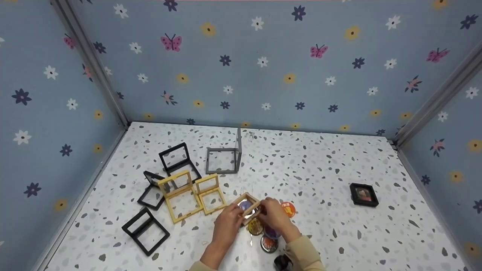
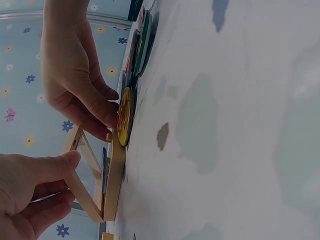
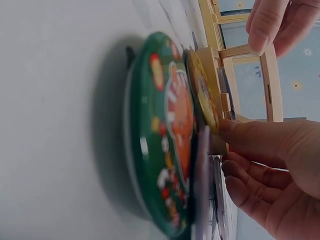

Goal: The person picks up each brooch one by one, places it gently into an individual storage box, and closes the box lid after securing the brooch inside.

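- Wooden frame (image 1: 253, 198): just right of the small yellow frame (image 1: 215, 209), its lid (image 2: 84, 197) raised at an angle over its base (image 2: 116, 175).
- Purple badge (image 1: 244, 204): right of the small yellow frame, between lid and base; how squarely it sits, I cannot tell.
- My left hand (image 1: 228, 220): thumb and fingers nearly together, pinching the lid.
- My right hand (image 1: 275, 214): farther right of the small yellow frame, thumb and fingers curled on the base's end; how firmly, I cannot tell.
- Yellow badge (image 1: 255, 227): right of the small yellow frame and nearer me, close beside the base; my fingers could drag it.
- Technique, as I judge it: steady the base, centre the purple badge, lower the lid evenly, fingertips clear.
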Demonstrator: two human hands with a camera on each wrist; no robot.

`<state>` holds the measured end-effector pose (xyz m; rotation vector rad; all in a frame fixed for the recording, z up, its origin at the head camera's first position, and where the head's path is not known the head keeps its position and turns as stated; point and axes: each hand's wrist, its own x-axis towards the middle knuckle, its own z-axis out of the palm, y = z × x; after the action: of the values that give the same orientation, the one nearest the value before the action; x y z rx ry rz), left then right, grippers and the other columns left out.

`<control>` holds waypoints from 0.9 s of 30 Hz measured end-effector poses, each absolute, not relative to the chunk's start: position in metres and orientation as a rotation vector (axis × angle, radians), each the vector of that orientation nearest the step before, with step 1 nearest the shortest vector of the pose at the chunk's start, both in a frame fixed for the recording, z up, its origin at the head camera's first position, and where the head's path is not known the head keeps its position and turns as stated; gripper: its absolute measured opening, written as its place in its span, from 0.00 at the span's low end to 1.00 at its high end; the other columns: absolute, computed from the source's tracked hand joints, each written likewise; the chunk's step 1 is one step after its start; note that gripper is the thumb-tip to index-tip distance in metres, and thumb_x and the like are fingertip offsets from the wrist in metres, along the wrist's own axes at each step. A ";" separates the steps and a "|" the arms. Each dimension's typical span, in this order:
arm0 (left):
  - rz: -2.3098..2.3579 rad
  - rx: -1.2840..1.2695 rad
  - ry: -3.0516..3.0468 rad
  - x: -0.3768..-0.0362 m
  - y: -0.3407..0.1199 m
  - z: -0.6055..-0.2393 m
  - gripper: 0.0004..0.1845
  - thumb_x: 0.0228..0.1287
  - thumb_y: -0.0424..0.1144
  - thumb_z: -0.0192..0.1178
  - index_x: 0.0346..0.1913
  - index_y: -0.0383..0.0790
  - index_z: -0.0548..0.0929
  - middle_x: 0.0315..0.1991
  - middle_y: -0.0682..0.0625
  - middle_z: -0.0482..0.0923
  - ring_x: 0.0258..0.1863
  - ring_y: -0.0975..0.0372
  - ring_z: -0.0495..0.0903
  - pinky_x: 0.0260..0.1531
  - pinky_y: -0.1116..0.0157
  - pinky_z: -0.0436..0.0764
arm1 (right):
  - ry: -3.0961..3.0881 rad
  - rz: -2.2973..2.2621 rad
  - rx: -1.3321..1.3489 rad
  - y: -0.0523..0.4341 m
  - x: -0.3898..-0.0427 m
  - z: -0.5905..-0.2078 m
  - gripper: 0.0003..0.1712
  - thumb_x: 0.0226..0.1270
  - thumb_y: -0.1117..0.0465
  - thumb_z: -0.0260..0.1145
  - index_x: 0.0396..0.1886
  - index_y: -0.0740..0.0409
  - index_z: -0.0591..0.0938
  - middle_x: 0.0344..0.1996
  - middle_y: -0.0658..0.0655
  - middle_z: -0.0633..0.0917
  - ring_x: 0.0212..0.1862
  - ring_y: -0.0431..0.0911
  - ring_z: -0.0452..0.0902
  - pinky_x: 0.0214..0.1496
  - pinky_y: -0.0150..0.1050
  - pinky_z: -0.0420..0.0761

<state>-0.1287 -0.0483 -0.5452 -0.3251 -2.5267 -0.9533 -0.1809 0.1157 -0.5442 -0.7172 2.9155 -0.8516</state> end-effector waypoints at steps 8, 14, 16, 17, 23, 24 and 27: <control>-0.907 -0.353 -2.545 -0.128 -0.048 -0.546 0.07 0.40 0.27 0.67 0.25 0.37 0.81 0.28 0.53 0.74 0.29 0.62 0.75 0.27 0.66 0.76 | 2.944 -0.849 -0.732 0.115 -0.181 -0.545 0.08 0.45 0.66 0.70 0.23 0.61 0.78 0.21 0.49 0.71 0.26 0.41 0.66 0.26 0.35 0.70; -0.889 -0.388 -2.577 -0.128 -0.047 -0.549 0.05 0.41 0.29 0.67 0.25 0.38 0.81 0.30 0.53 0.74 0.31 0.62 0.75 0.32 0.66 0.76 | 2.919 -0.855 -0.677 0.115 -0.180 -0.544 0.08 0.45 0.66 0.70 0.27 0.63 0.80 0.22 0.49 0.72 0.26 0.41 0.67 0.27 0.35 0.71; -0.885 -0.393 -2.587 -0.128 -0.047 -0.550 0.04 0.43 0.30 0.66 0.25 0.38 0.81 0.30 0.53 0.74 0.31 0.62 0.75 0.32 0.66 0.76 | 2.904 -0.858 -0.656 0.115 -0.181 -0.544 0.08 0.46 0.66 0.69 0.28 0.63 0.80 0.22 0.49 0.73 0.27 0.41 0.68 0.28 0.35 0.72; -0.880 -0.396 -2.589 -0.128 -0.046 -0.551 0.04 0.43 0.30 0.66 0.25 0.38 0.81 0.30 0.52 0.74 0.31 0.62 0.75 0.32 0.66 0.76 | 2.897 -0.860 -0.643 0.114 -0.181 -0.544 0.08 0.47 0.65 0.69 0.28 0.63 0.80 0.22 0.49 0.73 0.27 0.42 0.68 0.28 0.35 0.72; -0.805 -0.426 -2.587 -0.128 -0.045 -0.553 0.03 0.43 0.30 0.65 0.24 0.38 0.81 0.30 0.51 0.74 0.30 0.61 0.75 0.30 0.67 0.76 | 2.874 -0.867 -0.615 0.115 -0.182 -0.543 0.10 0.48 0.65 0.69 0.31 0.64 0.81 0.24 0.51 0.75 0.29 0.43 0.70 0.31 0.37 0.74; -0.784 -0.430 -2.590 -0.129 -0.044 -0.553 0.03 0.44 0.30 0.65 0.24 0.38 0.81 0.30 0.51 0.73 0.30 0.61 0.75 0.29 0.67 0.76 | 2.872 -0.869 -0.616 0.115 -0.182 -0.543 0.10 0.48 0.66 0.69 0.32 0.64 0.81 0.25 0.51 0.76 0.29 0.43 0.70 0.32 0.37 0.74; -0.742 -0.445 -2.599 -0.129 -0.043 -0.552 0.02 0.45 0.30 0.64 0.23 0.37 0.80 0.31 0.50 0.74 0.31 0.60 0.75 0.28 0.66 0.76 | 2.873 -0.875 -0.633 0.115 -0.182 -0.543 0.10 0.48 0.66 0.68 0.32 0.64 0.82 0.25 0.51 0.76 0.29 0.43 0.71 0.32 0.38 0.74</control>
<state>-0.1294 -0.0429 -0.5523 -0.4446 -2.5991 -0.7418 -0.1823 0.1150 -0.5433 -0.6329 2.8735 -0.8752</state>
